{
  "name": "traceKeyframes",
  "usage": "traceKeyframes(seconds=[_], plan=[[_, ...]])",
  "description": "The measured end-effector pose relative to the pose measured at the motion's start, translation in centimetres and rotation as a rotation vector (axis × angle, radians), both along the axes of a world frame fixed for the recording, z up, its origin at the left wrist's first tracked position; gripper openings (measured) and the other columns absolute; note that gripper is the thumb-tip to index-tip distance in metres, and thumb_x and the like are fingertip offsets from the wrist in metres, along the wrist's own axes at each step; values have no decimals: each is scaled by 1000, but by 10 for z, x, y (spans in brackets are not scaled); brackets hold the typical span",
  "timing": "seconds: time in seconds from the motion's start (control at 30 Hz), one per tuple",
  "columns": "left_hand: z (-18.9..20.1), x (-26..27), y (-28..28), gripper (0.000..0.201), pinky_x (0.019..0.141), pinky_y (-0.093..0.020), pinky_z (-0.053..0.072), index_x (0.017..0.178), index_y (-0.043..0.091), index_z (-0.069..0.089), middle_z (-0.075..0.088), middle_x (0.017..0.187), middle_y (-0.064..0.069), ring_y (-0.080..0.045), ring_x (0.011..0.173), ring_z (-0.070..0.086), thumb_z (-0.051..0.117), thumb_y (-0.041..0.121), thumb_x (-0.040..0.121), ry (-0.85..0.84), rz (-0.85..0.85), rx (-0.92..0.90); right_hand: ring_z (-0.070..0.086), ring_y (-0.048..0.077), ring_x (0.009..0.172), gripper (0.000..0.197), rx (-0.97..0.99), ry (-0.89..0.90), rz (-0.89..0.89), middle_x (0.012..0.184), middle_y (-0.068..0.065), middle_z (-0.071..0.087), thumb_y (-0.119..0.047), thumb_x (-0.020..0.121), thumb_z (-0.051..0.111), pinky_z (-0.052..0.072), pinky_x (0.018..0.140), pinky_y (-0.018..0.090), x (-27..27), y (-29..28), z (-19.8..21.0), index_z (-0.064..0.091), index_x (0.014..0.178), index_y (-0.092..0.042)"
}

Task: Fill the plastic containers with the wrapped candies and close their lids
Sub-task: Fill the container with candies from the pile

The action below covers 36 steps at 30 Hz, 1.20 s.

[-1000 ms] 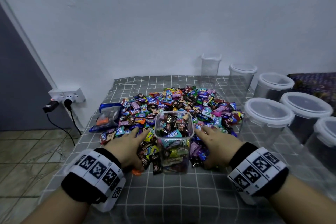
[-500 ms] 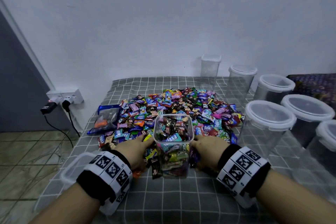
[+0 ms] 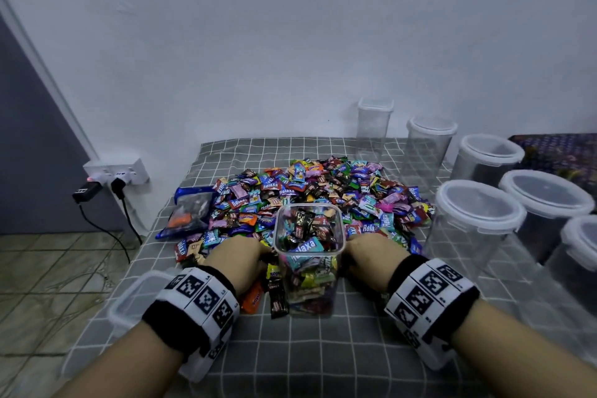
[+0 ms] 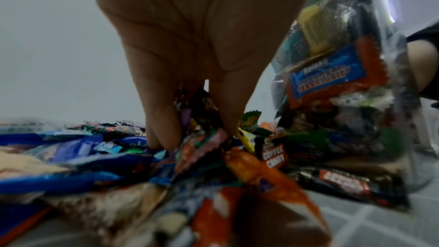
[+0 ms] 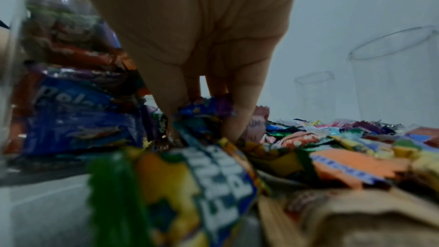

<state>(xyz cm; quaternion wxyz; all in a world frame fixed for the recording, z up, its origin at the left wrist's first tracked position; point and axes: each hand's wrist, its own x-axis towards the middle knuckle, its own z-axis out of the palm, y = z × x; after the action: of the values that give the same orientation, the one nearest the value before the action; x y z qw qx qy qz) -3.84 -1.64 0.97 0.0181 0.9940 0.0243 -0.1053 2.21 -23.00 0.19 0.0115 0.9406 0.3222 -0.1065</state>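
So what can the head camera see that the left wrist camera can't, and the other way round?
Only the head view shows both hands, the left hand and the right hand, either side of the square container, plus the row of lidded round containers and the wall socket.

Only the left wrist view shows the left hand's fingers curled into the wrappers, gathering candies, and a "Coffee Candy" wrapper up close.

Both show the candy pile on the checked cloth and the square container packed with candies.
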Motion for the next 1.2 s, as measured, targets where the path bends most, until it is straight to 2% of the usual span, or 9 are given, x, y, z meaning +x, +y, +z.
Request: traceKeyframes(seconds=[0.2, 0.37, 0.53, 0.73, 0.8, 0.87, 1.0, 1.07, 1.2], plan=[[5, -2, 2, 23, 80, -28, 45, 109, 23, 68, 68, 102, -4, -20, 96, 61, 50, 25, 95, -54, -4, -27, 59, 25, 104, 27, 61, -67, 11, 111, 8, 63, -13, 93, 45, 50, 88, 36, 0, -3, 0, 61, 115, -17], [4, -4, 8, 25, 79, -25, 45, 112, 30, 68, 69, 105, 4, -15, 97, 62, 50, 27, 96, -158, 6, -99, 56, 25, 106, 32, 162, -111, -9, 113, 6, 62, -13, 91, 43, 48, 87, 33, 0, -9, 2, 60, 118, -18], [6, -9, 14, 23, 79, -24, 41, 110, 24, 70, 68, 109, 5, -14, 98, 60, 52, 25, 95, -280, 3, -212, 56, 23, 106, 26, 274, -152, -89, 111, 4, 60, -16, 92, 45, 44, 85, 30, 0, -14, 6, 60, 113, -16], [10, -11, 17, 21, 86, -28, 46, 108, 24, 71, 69, 106, 4, -15, 98, 61, 60, 22, 91, -487, 59, -414, 58, 27, 101, 22, 544, -241, -167, 106, 7, 65, -13, 90, 53, 43, 84, 34, 1, -16, 13, 65, 108, -10], [15, -12, 16, 20, 86, -28, 47, 106, 22, 72, 70, 104, 3, -14, 96, 61, 61, 18, 90, -561, 64, -490, 60, 27, 96, 20, 683, -310, -148, 101, 8, 67, -10, 88, 58, 42, 82, 32, 0, -15, 18, 68, 104, -8], [21, -14, 14, 20, 82, -23, 46, 104, 20, 73, 70, 100, 3, -12, 91, 62, 62, 15, 89, -624, 65, -558, 63, 26, 90, 18, 829, -395, -117, 95, 8, 69, -9, 85, 60, 38, 77, 26, -2, -12, 28, 70, 100, -7], [33, -16, 10, 20, 73, -13, 46, 103, 21, 73, 69, 91, 6, -8, 81, 61, 63, 12, 88, -704, 49, -620, 60, 14, 85, 26, 1041, -459, -57, 93, 6, 70, -19, 81, 54, 37, 74, 17, -11, -4, 57, 71, 97, -7], [36, -16, 9, 21, 71, -11, 45, 104, 20, 73, 67, 88, 7, -1, 77, 59, 63, 11, 88, -718, 49, -650, 60, 13, 86, 27, 1058, -457, 4, 93, 5, 71, -23, 82, 54, 40, 77, 19, -18, 2, 66, 71, 96, -8], [38, -17, 6, 21, 74, -22, 51, 103, 21, 73, 65, 84, 14, -1, 79, 61, 63, 11, 88, -726, 39, -688, 65, 19, 91, 22, 1002, -432, 109, 97, 4, 70, -16, 82, 56, 44, 82, 27, -28, 15, 67, 71, 96, -8]])
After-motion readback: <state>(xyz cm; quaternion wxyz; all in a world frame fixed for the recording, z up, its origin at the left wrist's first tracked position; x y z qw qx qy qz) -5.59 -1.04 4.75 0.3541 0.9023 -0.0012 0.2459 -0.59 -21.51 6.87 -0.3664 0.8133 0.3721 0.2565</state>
